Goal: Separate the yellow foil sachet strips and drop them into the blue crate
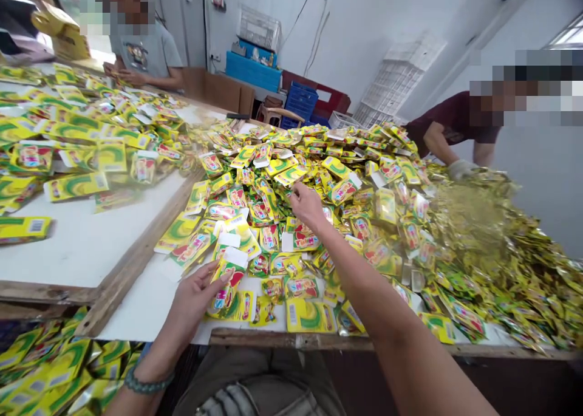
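My left hand point(194, 300) is closed around a small stack of yellow-green blister packets point(226, 285) near the table's front edge, thumb on top of the stack. My right hand point(307, 204) reaches forward into the big heap of packets point(346, 185), its fingers pinched on one packet in the pile. Loose yellow, green and red packets point(310, 314) lie flat all around both hands.
A second white board point(82, 240) on the left carries more packets. Shiny gold sachets point(473, 221) are heaped at the right. One person in a grey shirt point(146, 51) works at the far left, another point(455, 130) at the right. More packets point(50, 367) lie in a bin below.
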Action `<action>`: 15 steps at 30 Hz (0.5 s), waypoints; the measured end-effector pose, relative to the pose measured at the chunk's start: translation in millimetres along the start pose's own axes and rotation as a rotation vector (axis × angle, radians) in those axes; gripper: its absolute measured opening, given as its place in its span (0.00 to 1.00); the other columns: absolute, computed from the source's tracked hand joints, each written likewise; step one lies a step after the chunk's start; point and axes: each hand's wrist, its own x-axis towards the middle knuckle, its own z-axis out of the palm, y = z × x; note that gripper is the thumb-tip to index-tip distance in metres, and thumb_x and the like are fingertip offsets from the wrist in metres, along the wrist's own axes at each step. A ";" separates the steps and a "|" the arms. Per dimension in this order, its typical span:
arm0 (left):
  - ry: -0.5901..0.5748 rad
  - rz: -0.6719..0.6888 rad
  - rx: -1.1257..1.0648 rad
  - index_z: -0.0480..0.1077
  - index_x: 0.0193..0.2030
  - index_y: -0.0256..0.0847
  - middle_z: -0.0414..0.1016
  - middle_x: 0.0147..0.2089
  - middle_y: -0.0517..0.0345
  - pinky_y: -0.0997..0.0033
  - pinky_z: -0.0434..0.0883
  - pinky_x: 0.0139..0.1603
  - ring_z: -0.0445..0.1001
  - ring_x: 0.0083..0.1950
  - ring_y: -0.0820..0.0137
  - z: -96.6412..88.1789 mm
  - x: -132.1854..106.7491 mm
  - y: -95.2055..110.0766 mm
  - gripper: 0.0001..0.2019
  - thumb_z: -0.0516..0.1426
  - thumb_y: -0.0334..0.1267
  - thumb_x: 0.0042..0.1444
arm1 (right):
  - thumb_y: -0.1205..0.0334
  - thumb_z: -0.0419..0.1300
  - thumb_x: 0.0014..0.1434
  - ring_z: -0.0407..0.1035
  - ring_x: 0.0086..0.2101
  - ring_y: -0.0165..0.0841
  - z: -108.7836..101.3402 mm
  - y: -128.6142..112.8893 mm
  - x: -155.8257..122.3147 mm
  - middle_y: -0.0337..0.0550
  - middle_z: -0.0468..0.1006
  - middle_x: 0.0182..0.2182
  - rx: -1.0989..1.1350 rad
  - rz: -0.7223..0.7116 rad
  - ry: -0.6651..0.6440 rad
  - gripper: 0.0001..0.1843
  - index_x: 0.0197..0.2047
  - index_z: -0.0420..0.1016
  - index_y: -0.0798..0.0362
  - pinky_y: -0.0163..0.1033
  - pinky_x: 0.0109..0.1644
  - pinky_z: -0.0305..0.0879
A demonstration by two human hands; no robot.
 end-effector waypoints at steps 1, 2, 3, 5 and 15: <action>-0.006 -0.011 0.012 0.69 0.56 0.37 0.83 0.37 0.55 0.62 0.78 0.43 0.80 0.42 0.58 -1.1 -2.9 0.9 0.38 0.69 0.49 0.37 | 0.65 0.43 0.65 0.70 0.35 0.35 -3.6 -1.0 -15.5 0.46 0.76 0.34 0.134 -0.004 0.017 0.17 0.49 0.69 0.58 0.35 0.39 0.59; -0.008 -0.018 0.030 0.69 0.56 0.36 0.83 0.37 0.54 0.62 0.77 0.44 0.80 0.44 0.58 -1.6 -5.4 1.5 0.38 0.70 0.49 0.36 | 0.64 0.44 0.65 0.69 0.31 0.32 -4.5 -3.3 -33.0 0.42 0.75 0.30 0.283 -0.018 0.010 0.15 0.49 0.68 0.56 0.34 0.36 0.58; -0.005 -0.024 0.050 0.70 0.55 0.36 0.83 0.40 0.54 0.62 0.77 0.46 0.79 0.46 0.58 -1.6 -7.5 1.7 0.38 0.70 0.49 0.36 | 0.63 0.45 0.64 0.67 0.28 0.31 -2.5 -6.7 -51.7 0.38 0.73 0.27 0.425 -0.028 -0.031 0.14 0.48 0.68 0.54 0.33 0.33 0.58; -0.006 -0.034 0.073 0.70 0.55 0.37 0.81 0.46 0.53 0.63 0.76 0.50 0.77 0.50 0.58 -1.3 -10.7 1.2 0.37 0.69 0.49 0.36 | 0.62 0.45 0.64 0.63 0.23 0.29 9.8 -14.8 -88.7 0.34 0.69 0.23 0.600 -0.015 -0.135 0.14 0.47 0.68 0.51 0.32 0.28 0.55; 0.010 0.006 0.084 0.69 0.57 0.38 0.82 0.43 0.54 0.66 0.77 0.41 0.80 0.42 0.61 -4.0 -16.3 1.4 0.37 0.69 0.50 0.39 | 0.64 0.56 0.58 0.70 0.34 0.35 64.8 -22.3 -150.2 0.42 0.77 0.33 0.615 0.074 -0.091 0.12 0.46 0.71 0.53 0.36 0.40 0.62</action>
